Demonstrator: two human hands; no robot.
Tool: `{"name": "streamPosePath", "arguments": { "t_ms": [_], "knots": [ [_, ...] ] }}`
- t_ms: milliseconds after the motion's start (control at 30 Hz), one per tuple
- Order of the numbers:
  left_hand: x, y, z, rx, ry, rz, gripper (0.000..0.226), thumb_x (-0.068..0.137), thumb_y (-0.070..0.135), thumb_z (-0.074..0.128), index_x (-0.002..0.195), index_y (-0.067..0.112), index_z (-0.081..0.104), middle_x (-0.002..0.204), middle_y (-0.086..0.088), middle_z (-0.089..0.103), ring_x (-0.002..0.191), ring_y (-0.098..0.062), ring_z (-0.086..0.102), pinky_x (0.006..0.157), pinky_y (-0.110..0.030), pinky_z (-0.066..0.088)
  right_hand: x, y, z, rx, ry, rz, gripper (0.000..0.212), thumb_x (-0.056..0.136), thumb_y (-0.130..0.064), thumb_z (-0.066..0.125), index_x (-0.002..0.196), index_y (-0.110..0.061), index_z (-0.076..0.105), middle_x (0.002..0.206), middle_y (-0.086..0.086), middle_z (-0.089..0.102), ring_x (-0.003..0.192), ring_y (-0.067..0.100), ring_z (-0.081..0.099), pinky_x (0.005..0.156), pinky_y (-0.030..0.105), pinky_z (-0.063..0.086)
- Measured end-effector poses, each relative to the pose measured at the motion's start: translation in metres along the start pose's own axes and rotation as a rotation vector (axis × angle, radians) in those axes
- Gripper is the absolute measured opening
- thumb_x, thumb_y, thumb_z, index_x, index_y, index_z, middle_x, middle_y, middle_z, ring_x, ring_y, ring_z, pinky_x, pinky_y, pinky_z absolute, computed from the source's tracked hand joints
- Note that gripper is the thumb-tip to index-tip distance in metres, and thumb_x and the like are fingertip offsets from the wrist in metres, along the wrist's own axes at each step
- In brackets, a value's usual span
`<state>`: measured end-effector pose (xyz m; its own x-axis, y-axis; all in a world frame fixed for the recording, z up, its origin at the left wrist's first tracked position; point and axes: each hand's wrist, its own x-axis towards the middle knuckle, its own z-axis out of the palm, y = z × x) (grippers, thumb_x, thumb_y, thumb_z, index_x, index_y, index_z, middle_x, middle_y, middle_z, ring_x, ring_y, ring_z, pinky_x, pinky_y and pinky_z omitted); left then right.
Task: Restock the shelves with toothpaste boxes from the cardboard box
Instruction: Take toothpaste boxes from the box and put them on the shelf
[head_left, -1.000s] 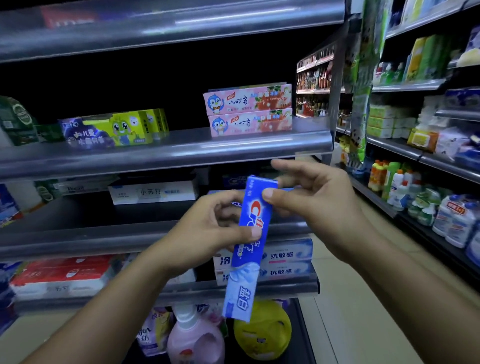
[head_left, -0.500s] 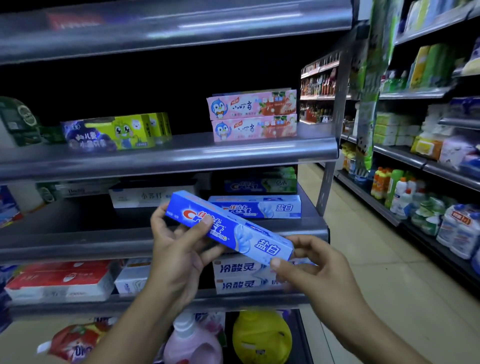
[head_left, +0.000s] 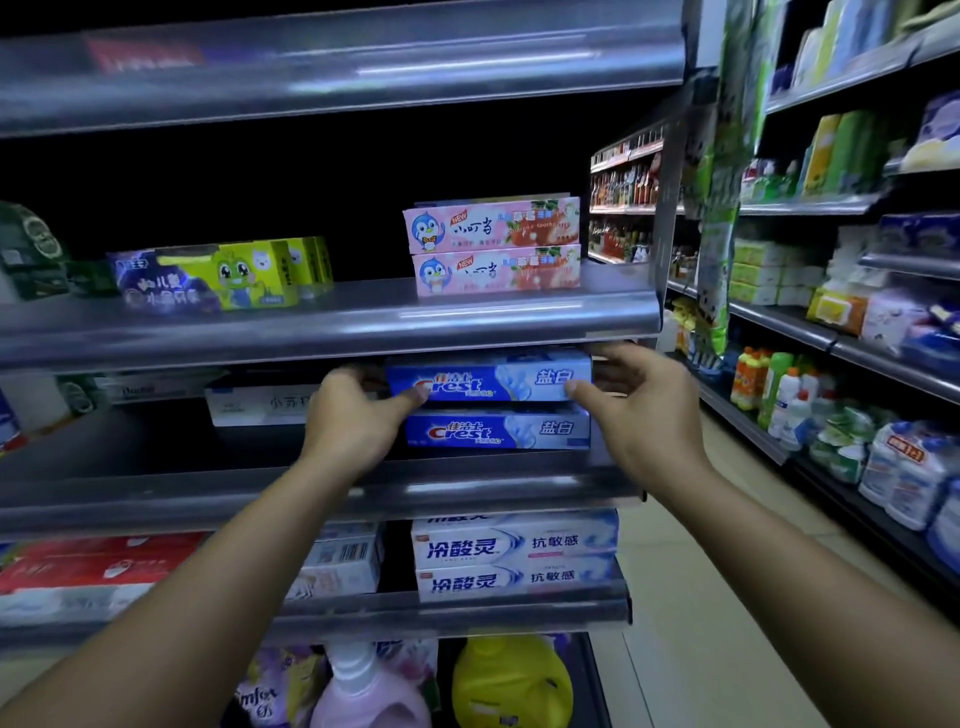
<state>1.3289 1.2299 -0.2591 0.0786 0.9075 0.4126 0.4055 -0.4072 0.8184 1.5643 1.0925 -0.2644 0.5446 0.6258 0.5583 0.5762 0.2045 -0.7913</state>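
Forearms (head_left: 208, 597) stretched to middle shelf (head_left: 311, 488), left grip (head_left: 358, 421) curled round left end of blue toothpaste box (head_left: 488, 378), right grip (head_left: 639, 410) pinching its right end, box level between them, directly over a matching box (head_left: 498, 430), pink boxes (head_left: 493, 244) on shelf above (head_left: 311, 322).

place: shop | metal shelves (head_left: 311, 327) | toothpaste boxes (head_left: 493, 431) | aisle, bottles (head_left: 779, 400)

Dim shop aisle, wide-angle view, soft overall.
Long white glare streaks run along the metal shelf lips (head_left: 332, 322); shelf backs (head_left: 311, 171) fall to black; floor (head_left: 691, 597) at right brighter; straight lines bow toward the edges; left-edge goods (head_left: 31, 244) and bottom bottles (head_left: 363, 691) blurred.
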Motion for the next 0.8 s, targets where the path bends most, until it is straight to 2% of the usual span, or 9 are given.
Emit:
{"name": "streamPosePath", "arguments": {
  "t_ms": [67, 133, 200, 267, 367, 400, 533, 633, 800],
  "knots": [
    [0.006, -0.004, 0.005, 0.14, -0.064, -0.051, 0.034, 0.074, 0.044, 0.09, 0.08, 0.025, 0.063, 0.084, 0.008, 0.07, 0.086, -0.021, 0.068, 0.08, -0.035, 0.055, 0.004, 0.009, 0.006, -0.128, -0.058, 0.027, 0.042, 0.083, -0.021, 0.084, 0.123, -0.024, 0.073, 0.105, -0.005, 0.075, 0.091, 0.008, 0.069, 0.084, 0.029, 0.057],
    [0.01, -0.009, 0.009, 0.175, -0.099, -0.076, 0.031, 0.074, 0.037, 0.091, 0.08, 0.023, 0.064, 0.083, 0.004, 0.074, 0.085, -0.019, 0.07, 0.076, -0.032, 0.053, 0.004, 0.019, 0.01, -0.12, -0.095, 0.067, 0.046, 0.083, -0.019, 0.084, 0.127, -0.025, 0.071, 0.104, -0.006, 0.075, 0.088, 0.005, 0.069, 0.081, 0.029, 0.058],
    [0.014, -0.013, 0.01, 0.135, -0.105, -0.082, 0.03, 0.072, 0.033, 0.093, 0.078, 0.021, 0.066, 0.074, 0.006, 0.074, 0.075, -0.012, 0.069, 0.066, -0.027, 0.048, 0.006, 0.025, 0.01, -0.127, -0.098, 0.062, 0.049, 0.081, -0.018, 0.085, 0.127, -0.027, 0.071, 0.096, -0.016, 0.072, 0.083, -0.004, 0.067, 0.073, 0.02, 0.056],
    [0.017, -0.015, 0.011, 0.088, -0.111, -0.096, 0.032, 0.07, 0.029, 0.095, 0.074, 0.017, 0.066, 0.06, 0.009, 0.07, 0.059, -0.005, 0.064, 0.057, -0.025, 0.043, 0.008, 0.028, 0.01, -0.181, -0.088, 0.026, 0.05, 0.079, -0.019, 0.087, 0.125, -0.03, 0.071, 0.081, -0.026, 0.063, 0.073, -0.012, 0.062, 0.06, 0.001, 0.042],
    [0.025, -0.016, 0.015, 0.078, -0.115, -0.121, 0.037, 0.066, 0.027, 0.097, 0.072, 0.016, 0.062, 0.061, 0.005, 0.067, 0.061, -0.014, 0.061, 0.061, -0.026, 0.043, 0.018, 0.03, 0.011, -0.251, -0.082, 0.023, 0.048, 0.078, -0.02, 0.088, 0.123, -0.026, 0.073, 0.073, -0.024, 0.058, 0.066, -0.007, 0.056, 0.047, 0.005, 0.037],
    [0.028, -0.015, 0.018, 0.108, -0.119, -0.111, 0.038, 0.066, 0.029, 0.097, 0.071, 0.017, 0.061, 0.064, 0.004, 0.067, 0.064, -0.017, 0.062, 0.065, -0.028, 0.045, 0.023, 0.031, 0.013, -0.266, -0.084, 0.046, 0.046, 0.079, -0.02, 0.087, 0.123, -0.024, 0.073, 0.073, -0.02, 0.059, 0.067, -0.003, 0.056, 0.048, 0.006, 0.035],
    [0.037, -0.01, 0.03, 0.308, -0.112, -0.061, 0.041, 0.07, 0.042, 0.093, 0.067, 0.02, 0.058, 0.082, -0.001, 0.07, 0.083, -0.024, 0.066, 0.078, -0.031, 0.052, 0.04, 0.034, 0.022, -0.32, -0.091, 0.088, 0.038, 0.084, -0.017, 0.081, 0.121, -0.019, 0.071, 0.081, -0.005, 0.063, 0.077, 0.022, 0.062, 0.069, 0.025, 0.043],
    [0.039, -0.009, 0.037, 0.317, -0.075, -0.088, 0.035, 0.072, 0.046, 0.091, 0.079, 0.023, 0.064, 0.099, -0.005, 0.076, 0.091, -0.025, 0.069, 0.075, -0.028, 0.047, 0.045, 0.033, 0.028, -0.397, -0.113, 0.106, 0.032, 0.089, -0.019, 0.076, 0.119, -0.015, 0.069, 0.095, 0.007, 0.069, 0.085, 0.029, 0.064, 0.072, 0.028, 0.043],
    [0.034, -0.017, 0.032, 0.314, -0.07, -0.079, 0.03, 0.075, 0.04, 0.088, 0.088, 0.018, 0.071, 0.103, -0.009, 0.076, 0.098, -0.03, 0.07, 0.079, -0.03, 0.051, 0.037, 0.019, 0.022, -0.547, -0.171, 0.05, 0.041, 0.093, -0.025, 0.07, 0.132, -0.016, 0.058, 0.108, 0.018, 0.068, 0.097, 0.039, 0.064, 0.076, 0.035, 0.049]
  ]
}}
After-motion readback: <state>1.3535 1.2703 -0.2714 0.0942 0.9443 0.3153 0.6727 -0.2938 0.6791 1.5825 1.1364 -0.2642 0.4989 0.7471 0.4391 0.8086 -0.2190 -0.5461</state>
